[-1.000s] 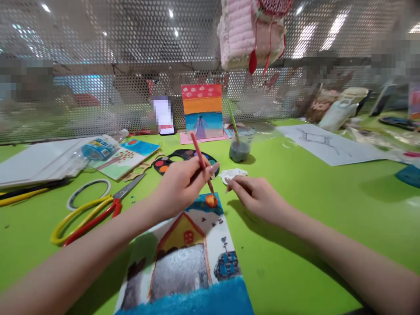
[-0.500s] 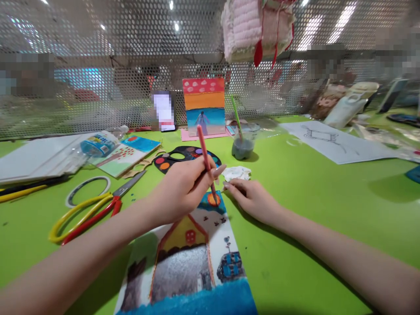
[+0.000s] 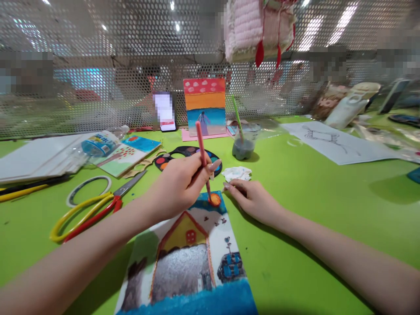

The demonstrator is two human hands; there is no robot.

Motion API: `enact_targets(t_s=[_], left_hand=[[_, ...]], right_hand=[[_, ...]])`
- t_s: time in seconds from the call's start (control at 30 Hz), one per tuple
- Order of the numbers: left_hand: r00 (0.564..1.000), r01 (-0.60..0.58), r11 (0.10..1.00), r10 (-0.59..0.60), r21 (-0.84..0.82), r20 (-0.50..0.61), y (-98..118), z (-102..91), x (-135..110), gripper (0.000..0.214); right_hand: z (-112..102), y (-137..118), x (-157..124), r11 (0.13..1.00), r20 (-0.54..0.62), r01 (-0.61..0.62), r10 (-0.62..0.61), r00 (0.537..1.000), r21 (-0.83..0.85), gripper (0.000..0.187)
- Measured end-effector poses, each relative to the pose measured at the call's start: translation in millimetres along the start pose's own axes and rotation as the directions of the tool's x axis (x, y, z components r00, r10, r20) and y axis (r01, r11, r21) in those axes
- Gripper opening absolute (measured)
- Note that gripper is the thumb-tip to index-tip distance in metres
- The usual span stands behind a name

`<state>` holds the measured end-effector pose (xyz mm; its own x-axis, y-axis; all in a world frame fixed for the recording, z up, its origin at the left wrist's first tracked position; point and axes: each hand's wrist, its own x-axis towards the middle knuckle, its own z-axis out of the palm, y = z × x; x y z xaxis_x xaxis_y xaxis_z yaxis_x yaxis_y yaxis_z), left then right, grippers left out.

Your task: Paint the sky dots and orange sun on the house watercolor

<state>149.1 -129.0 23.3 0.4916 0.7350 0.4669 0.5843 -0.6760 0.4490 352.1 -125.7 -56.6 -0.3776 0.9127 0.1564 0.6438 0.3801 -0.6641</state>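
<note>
My left hand (image 3: 183,183) is closed around a pink paintbrush (image 3: 201,142), held nearly upright. The brush tip meets the left edge of an orange sun on the painting (image 3: 183,271), which also shows a yellow-roofed house, birds and blue ground. Beside the painting's top right corner, my right hand (image 3: 254,199) rests on the table with its fingers curled together; what they hold, if anything, is hidden. A crumpled tissue (image 3: 236,173) lies just beyond those fingers. Partly behind my left hand is a black paint palette (image 3: 188,151) with coloured wells.
Scissors (image 3: 114,197) and a tape roll (image 3: 70,192) lie left. A cup of grey water (image 3: 243,148) holds a green stick. A colourful picture (image 3: 205,100) and a phone (image 3: 164,111) stand against the mesh. A sketch sheet (image 3: 354,144) lies right.
The brush tip has shifted slightly left, from over the sun to its left edge, and my left hand moved with it. My right hand stays in place.
</note>
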Motion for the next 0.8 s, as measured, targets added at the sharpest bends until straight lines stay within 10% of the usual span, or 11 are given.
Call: enact_targets(t_s=[0.47, 0.57, 0.8], left_hand=[[0.996, -0.091, 0.986, 0.091, -0.141, -0.009, 6.9, -1.4, 0.2, 0.026], [0.995, -0.049, 0.992, 0.038, -0.119, -0.097, 1.9, -14.7, 5.2, 0.027], [0.974, 0.178, 0.967, -0.146, 0.185, -0.175, -94.7, -2.0, 7.8, 0.037]], right_hand=[[-14.0, -51.4, 17.4, 0.913, -0.002, 0.237, -0.251, 0.968, 0.333, 0.016], [-18.6, -53.2, 19.9, 0.929, -0.097, 0.154, -0.129, 0.987, 0.337, 0.031], [-13.2, -36.1, 17.6, 0.955, -0.173, 0.075, -0.025, 0.985, 0.286, 0.051]])
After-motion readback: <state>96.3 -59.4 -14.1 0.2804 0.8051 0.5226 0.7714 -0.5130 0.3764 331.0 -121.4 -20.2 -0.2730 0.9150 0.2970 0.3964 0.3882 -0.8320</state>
